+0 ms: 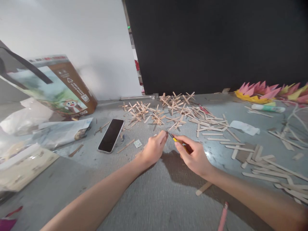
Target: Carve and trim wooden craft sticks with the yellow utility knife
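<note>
My right hand (193, 154) is closed round a yellow-handled tool (180, 143) with a thin dark tip. That tip points left, close to the fingers of my left hand (155, 148). The left fingers are pressed together; what they hold, if anything, is too small to make out. Beyond both hands lies a pile of small crossed wooden-stick pieces (157, 117). Loose wooden sticks (264, 171) are spread over the right side of the grey table (144, 202). One stick (203, 188) lies under my right wrist.
To the left are a phone (111, 135), a printed bag (64, 86) and plastic packaging (60, 133). A pink pen-like item (223, 216) lies near the front. Pink and yellow folded paper (258, 91), a glue tube (268, 108) and a white paper piece (244, 127) are at right.
</note>
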`<move>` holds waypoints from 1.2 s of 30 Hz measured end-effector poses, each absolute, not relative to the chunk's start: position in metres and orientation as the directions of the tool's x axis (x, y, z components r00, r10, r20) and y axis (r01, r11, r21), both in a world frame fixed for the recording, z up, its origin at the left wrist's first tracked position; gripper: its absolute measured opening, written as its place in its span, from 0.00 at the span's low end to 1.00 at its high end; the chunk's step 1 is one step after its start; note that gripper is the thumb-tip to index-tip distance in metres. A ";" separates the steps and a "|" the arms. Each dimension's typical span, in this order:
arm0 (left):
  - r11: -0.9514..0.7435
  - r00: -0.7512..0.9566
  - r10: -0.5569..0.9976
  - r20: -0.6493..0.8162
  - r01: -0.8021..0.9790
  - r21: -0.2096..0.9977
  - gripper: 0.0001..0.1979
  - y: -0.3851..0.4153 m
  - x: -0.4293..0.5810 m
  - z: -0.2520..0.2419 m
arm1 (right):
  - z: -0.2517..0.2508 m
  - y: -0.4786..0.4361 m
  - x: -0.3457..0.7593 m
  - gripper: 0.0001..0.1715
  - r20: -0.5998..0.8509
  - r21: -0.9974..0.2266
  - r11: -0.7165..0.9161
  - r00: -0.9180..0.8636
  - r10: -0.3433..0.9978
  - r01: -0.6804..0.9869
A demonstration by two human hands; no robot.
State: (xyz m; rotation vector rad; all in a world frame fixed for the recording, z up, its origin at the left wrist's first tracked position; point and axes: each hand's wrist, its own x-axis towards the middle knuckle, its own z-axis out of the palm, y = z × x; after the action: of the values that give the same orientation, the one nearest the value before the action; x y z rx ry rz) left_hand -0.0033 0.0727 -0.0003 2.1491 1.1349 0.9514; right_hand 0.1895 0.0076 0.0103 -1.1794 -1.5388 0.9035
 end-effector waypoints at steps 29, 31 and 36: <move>-0.481 0.377 0.872 0.312 0.544 0.688 0.13 0.071 -0.001 0.002 | 0.011 0.009 0.190 0.20 0.281 -0.897 0.285 -0.062 0.958 0.338; -0.453 0.365 0.886 0.285 0.557 0.696 0.13 0.071 -0.001 0.002 | 0.010 0.010 0.189 0.19 0.336 -0.856 0.332 -0.062 0.940 0.395; -0.437 0.362 0.892 0.269 0.546 0.714 0.12 0.070 0.000 0.003 | 0.008 0.011 0.188 0.18 0.433 -0.784 0.419 -0.080 0.898 0.459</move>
State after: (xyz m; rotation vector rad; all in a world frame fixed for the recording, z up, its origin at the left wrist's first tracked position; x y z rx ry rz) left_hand 0.0000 0.0704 0.0028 2.1133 1.2434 0.8858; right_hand 0.1882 0.0107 0.0081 -1.1908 -1.7066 0.5689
